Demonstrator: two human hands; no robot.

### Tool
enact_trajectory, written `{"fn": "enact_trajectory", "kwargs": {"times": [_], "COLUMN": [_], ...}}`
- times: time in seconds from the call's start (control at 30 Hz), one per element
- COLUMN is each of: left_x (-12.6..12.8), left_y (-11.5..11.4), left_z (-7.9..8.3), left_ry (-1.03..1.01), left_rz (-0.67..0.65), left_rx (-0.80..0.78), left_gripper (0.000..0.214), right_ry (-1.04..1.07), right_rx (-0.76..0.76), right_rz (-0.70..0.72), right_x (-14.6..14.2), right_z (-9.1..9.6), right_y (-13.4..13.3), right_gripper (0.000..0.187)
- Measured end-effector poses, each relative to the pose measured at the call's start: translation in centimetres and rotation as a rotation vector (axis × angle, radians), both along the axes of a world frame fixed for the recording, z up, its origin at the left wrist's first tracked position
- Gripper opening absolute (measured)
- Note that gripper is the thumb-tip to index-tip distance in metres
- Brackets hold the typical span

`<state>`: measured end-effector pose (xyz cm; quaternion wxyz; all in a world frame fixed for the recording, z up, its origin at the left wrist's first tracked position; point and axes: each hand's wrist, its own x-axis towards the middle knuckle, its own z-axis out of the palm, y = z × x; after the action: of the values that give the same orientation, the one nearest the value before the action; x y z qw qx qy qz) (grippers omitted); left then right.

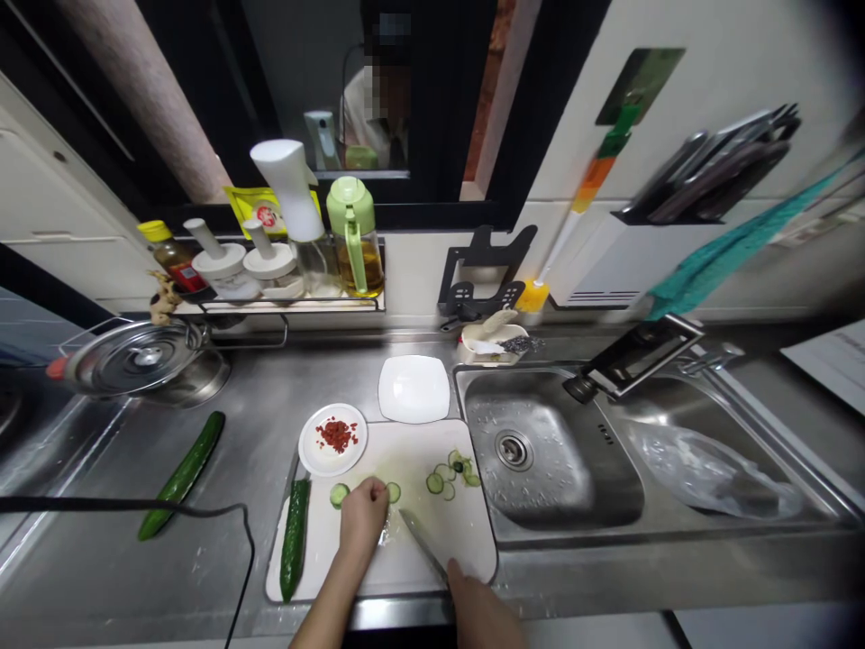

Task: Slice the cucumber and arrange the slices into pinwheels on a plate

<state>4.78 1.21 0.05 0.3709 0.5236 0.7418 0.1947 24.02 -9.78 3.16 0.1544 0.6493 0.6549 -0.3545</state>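
Left hand (pixel 363 523) on board (pixel 405 451), right hand (pixel 483 613) — knife (pixel 423 541)

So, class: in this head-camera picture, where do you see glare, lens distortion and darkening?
Head view: light glares off the steel counter and the sink; wide-lens distortion bows the counter's front edge and slants the walls; the corners darken; the white cutting board looks nearly washed out beside the knife.

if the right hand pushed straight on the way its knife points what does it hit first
Probably the left hand on the white rectangular cutting board: the right hand aims its steel kitchen knife at it, tip close; depth unclear.
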Motion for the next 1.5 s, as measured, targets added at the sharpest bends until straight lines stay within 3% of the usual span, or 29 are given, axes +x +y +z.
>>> {"fn": "enact_trajectory", "kwargs": {"times": [0.2, 0.5, 1.2, 1.5], "left_x": [0.0, 0.1, -0.1, 0.0], "left_y": [0.0, 0.1, 0.3, 0.3], "left_z": [-0.2, -0.2, -1.0, -0.3], "left_ry": [0.017, 0.054, 0.036, 0.042], "left_rz": [0.017, 0.016, 0.009, -0.005], "left_rx": [-0.004, -0.02, -0.034, -0.054], "left_gripper": [0.018, 0.02, 0.02, 0.02], "right_ry": [-0.017, -0.049, 0.02, 0.015], "right_rx": [-0.039, -0.033, -0.05, -0.056], "right_rz": [0.017, 0.08, 0.041, 0.032], "right_x": [-0.5, -3.4, -4.5, -3.9], "right_z": [1.5, 4.6, 6.0, 5.3], "right_y": [1.3, 4.6, 5.2, 4.4], "right_gripper": [0.066, 0.071, 0.062, 0.067]}}
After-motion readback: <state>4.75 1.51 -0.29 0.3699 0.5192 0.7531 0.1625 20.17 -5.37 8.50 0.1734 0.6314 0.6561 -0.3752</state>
